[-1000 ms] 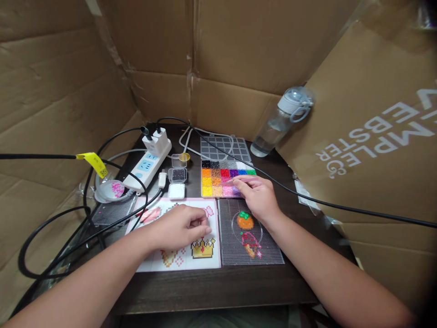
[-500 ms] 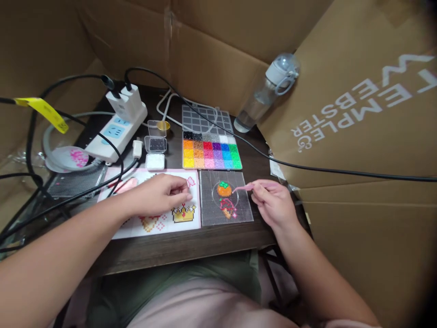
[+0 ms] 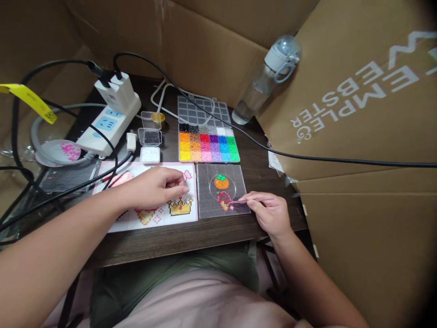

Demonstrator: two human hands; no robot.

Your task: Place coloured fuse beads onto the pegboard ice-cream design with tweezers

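Note:
My right hand (image 3: 269, 213) pinches pink tweezers (image 3: 251, 199) whose tip touches the lower bead figure (image 3: 225, 200) on the clear pegboard (image 3: 239, 182). An orange bead fruit (image 3: 221, 182) sits above that figure on the same board. My left hand (image 3: 157, 186) rests curled, fingers together, on the pattern sheet (image 3: 177, 214) beside the yellow crown picture (image 3: 180, 206). Behind the pegboard stands the bead tray (image 3: 208, 146) with its coloured compartments, its clear lid (image 3: 204, 111) lying open behind it.
A white power strip (image 3: 109, 118) with plugs and black cables lies at the back left. Small bead boxes (image 3: 150, 146) sit beside the tray. A water bottle (image 3: 264, 82) leans at the back right. Cardboard walls surround the dark table (image 3: 191, 237). A second pegboard (image 3: 68, 175) lies left.
My right hand has come back from the bead tray with the tweezers and lowered their tip onto the lower bead figure. The left hand stays on the sheet. The view has tilted down.

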